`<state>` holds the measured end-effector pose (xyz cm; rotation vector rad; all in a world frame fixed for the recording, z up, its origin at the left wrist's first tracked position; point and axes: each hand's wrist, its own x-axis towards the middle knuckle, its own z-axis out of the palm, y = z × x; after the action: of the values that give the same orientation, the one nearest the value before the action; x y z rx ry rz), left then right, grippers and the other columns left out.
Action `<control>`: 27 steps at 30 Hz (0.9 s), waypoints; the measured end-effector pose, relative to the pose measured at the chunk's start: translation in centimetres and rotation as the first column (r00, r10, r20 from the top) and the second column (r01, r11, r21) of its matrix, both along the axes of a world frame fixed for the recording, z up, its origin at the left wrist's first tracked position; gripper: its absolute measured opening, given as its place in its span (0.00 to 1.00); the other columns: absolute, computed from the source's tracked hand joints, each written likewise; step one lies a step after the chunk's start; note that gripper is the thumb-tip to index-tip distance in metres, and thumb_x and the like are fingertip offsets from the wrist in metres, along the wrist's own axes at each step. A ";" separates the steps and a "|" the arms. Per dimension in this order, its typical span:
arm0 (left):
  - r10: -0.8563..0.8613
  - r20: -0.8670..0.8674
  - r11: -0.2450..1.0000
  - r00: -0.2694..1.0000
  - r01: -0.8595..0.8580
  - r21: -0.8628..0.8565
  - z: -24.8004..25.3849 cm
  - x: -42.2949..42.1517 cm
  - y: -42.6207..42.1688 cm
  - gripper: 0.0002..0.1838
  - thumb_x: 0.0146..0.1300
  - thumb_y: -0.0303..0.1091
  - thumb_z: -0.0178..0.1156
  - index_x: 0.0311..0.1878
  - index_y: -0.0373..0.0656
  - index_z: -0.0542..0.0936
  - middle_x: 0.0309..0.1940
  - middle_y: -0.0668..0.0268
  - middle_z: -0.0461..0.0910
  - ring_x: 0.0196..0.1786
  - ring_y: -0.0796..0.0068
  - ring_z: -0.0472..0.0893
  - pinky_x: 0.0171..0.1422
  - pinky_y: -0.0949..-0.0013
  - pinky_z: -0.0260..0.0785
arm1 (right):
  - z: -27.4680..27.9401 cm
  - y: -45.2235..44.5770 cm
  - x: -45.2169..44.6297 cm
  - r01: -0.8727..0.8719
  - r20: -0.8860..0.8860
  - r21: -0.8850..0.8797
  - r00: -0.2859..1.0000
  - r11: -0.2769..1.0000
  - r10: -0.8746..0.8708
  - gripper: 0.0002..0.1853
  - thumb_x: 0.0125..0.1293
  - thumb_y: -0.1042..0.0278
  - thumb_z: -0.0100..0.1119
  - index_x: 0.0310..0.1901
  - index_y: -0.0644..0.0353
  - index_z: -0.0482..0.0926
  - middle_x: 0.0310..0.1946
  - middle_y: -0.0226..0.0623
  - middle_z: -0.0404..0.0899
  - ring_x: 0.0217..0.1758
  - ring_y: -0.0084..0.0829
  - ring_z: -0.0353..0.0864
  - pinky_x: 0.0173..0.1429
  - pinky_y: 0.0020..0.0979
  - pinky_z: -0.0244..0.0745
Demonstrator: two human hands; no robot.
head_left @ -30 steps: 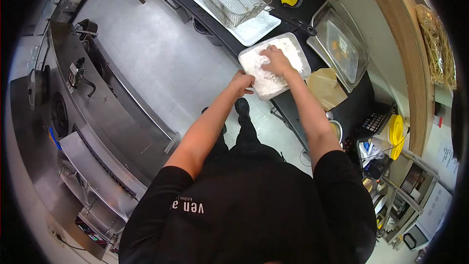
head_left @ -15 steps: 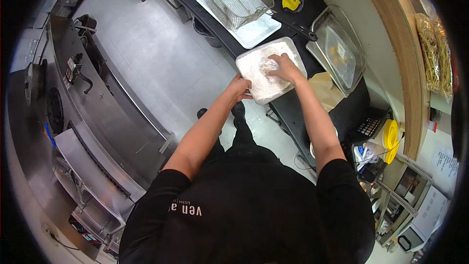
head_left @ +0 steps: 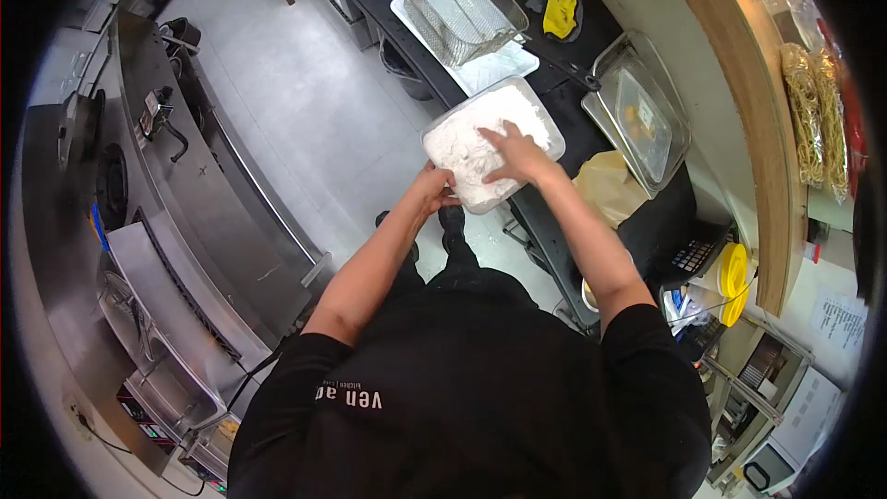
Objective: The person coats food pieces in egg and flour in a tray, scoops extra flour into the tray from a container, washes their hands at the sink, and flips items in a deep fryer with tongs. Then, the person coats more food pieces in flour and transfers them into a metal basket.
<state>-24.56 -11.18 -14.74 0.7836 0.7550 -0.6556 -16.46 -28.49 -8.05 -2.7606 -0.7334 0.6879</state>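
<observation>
A square clear container (head_left: 559, 132) full of white powder (head_left: 462, 140) juts out past the edge of the black table, tilted slightly. My left hand (head_left: 432, 188) grips its near-left corner, thumb over the rim and the other fingers underneath. Over the powder, my right hand (head_left: 519, 157) is open, fingers and thumb spread, with the tips at the powder's surface. Whether the fingertips press into it, I cannot tell. The powder looks loose and uneven, heaped higher toward the far side.
Beyond the container, a wire fry basket (head_left: 467, 14) rests on a white tray (head_left: 504, 66), its black handle (head_left: 577, 76) pointing right. Clear tubs (head_left: 647, 115) and brown paper (head_left: 610, 189) lie to the right. A steel counter (head_left: 199, 194) runs along the left.
The container has shifted left and toward me, with my left hand still on its corner. My right hand's fingers have spread wider over the powder.
</observation>
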 end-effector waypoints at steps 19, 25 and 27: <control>0.119 0.097 0.991 0.988 -0.113 -0.073 4.6 -5.2 11.2 0.30 0.46 0.18 0.49 0.58 0.43 0.64 0.49 0.60 0.74 0.44 0.59 0.79 0.44 0.54 0.78 | 2.7 12.4 1.1 -0.207 -0.081 0.037 0.974 0.978 0.209 0.42 0.39 0.69 0.69 0.61 0.41 0.66 0.53 0.51 0.67 0.56 0.51 0.69 0.59 0.34 0.67; 0.258 0.111 0.966 0.960 -0.257 -0.026 4.7 -5.5 15.0 0.28 0.49 0.19 0.49 0.57 0.37 0.62 0.47 0.54 0.73 0.42 0.58 0.80 0.45 0.53 0.78 | 2.9 19.3 -2.2 -0.322 0.191 0.041 0.932 0.946 0.309 0.37 0.45 0.65 0.67 0.60 0.39 0.68 0.50 0.52 0.69 0.50 0.51 0.74 0.54 0.39 0.70; 0.287 0.101 0.957 0.953 -0.289 0.012 5.3 -5.6 15.5 0.28 0.48 0.19 0.49 0.57 0.37 0.62 0.47 0.54 0.73 0.42 0.58 0.80 0.45 0.53 0.78 | 1.0 20.6 -1.5 -0.333 0.250 0.024 0.915 0.943 0.317 0.36 0.44 0.65 0.68 0.60 0.39 0.69 0.49 0.52 0.69 0.50 0.51 0.74 0.54 0.40 0.71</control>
<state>-30.16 4.31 -9.44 0.7066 0.7707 -0.3422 -17.94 -7.89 -7.05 -2.7164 -1.2647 0.3700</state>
